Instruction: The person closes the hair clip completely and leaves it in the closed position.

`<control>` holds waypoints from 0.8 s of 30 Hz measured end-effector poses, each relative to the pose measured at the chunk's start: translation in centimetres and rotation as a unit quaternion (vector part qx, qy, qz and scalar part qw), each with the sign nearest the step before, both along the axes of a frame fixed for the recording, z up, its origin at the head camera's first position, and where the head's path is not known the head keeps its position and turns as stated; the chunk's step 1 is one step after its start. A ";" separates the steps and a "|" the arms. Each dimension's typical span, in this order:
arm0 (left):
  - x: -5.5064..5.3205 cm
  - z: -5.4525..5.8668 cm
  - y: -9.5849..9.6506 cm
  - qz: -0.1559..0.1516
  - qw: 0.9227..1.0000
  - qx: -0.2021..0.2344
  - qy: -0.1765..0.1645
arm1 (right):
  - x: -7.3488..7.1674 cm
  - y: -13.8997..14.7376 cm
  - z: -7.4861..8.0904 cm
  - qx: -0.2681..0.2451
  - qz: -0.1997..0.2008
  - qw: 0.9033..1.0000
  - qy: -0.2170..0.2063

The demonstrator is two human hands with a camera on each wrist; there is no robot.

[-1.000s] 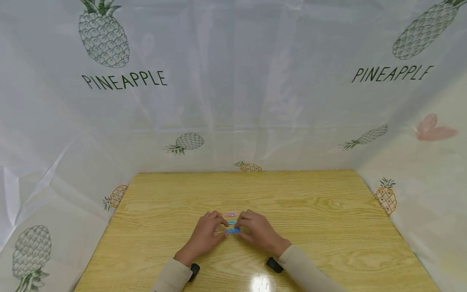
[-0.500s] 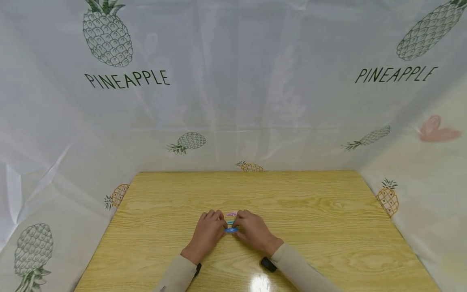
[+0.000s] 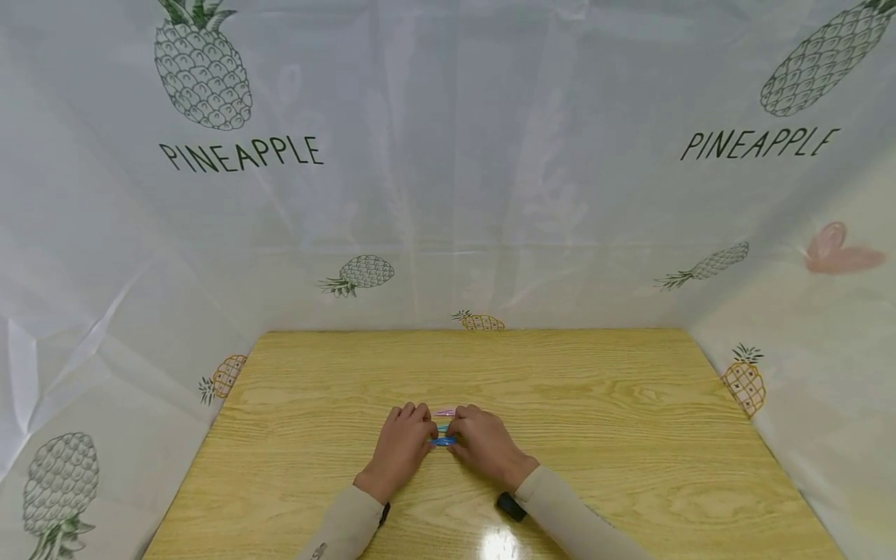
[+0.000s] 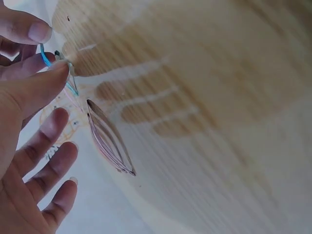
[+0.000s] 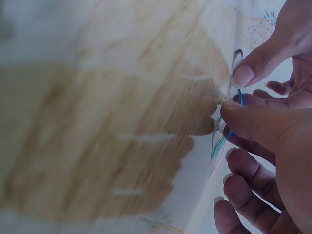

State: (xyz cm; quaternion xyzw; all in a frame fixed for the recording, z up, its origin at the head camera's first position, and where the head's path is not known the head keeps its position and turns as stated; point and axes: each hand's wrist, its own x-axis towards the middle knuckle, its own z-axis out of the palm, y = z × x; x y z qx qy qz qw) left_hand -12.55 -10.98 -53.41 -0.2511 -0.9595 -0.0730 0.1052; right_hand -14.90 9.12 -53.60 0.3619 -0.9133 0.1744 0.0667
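Note:
A blue snap hair clip (image 3: 442, 441) lies between my two hands near the middle of the wooden table. My left hand (image 3: 402, 445) pinches its left end between thumb and finger, and the other fingers spread loosely in the left wrist view. Its right end is pinched by my right hand (image 3: 486, 443). Just behind it sits a teal hair clip (image 3: 442, 428), partly covered by the fingers. Farther back lies a pink hair clip (image 3: 445, 413). Another pinkish clip (image 4: 109, 141) rests on the table below my left hand, hidden in the head view.
The wood-grain table (image 3: 616, 435) extends around both hands. A white pineapple-print sheet (image 3: 448, 194) rises behind it and along both sides. Black wrist straps (image 3: 511, 506) show at the cuffs.
Both hands have drawn closer together around the blue hair clip, which has shifted slightly left. My left hand now covers the pinkish clip beside it. Over the last half second little has moved.

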 end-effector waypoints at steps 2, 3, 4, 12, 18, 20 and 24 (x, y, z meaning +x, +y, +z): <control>0.1 0.0 0.0 0.000 1.000 0.000 -0.002 | 0.0 0.0 0.0 0.001 -0.001 1.000 -0.001; 0.1 0.0 0.0 0.000 1.000 0.000 -0.002 | 0.0 0.0 0.0 0.002 -0.002 1.000 -0.003; 0.1 0.1 0.1 0.001 1.000 0.000 -0.003 | 0.0 0.1 -0.1 0.003 -0.003 1.000 -0.004; 0.2 0.2 0.2 0.005 1.000 -0.005 0.005 | 0.0 0.1 -0.1 0.005 -0.008 1.000 -0.009; 0.5 0.5 -0.6 0.010 1.000 0.026 -0.006 | 0.3 0.9 0.5 -0.023 -0.017 0.999 -0.023; 0.6 0.7 -1.2 0.019 0.999 0.050 -0.011 | 0.4 1.5 0.9 -0.042 -0.029 0.998 -0.027; 0.7 1.3 -2.7 0.046 0.995 0.090 -0.013 | 0.4 3.0 1.7 -0.069 -0.061 0.995 -0.025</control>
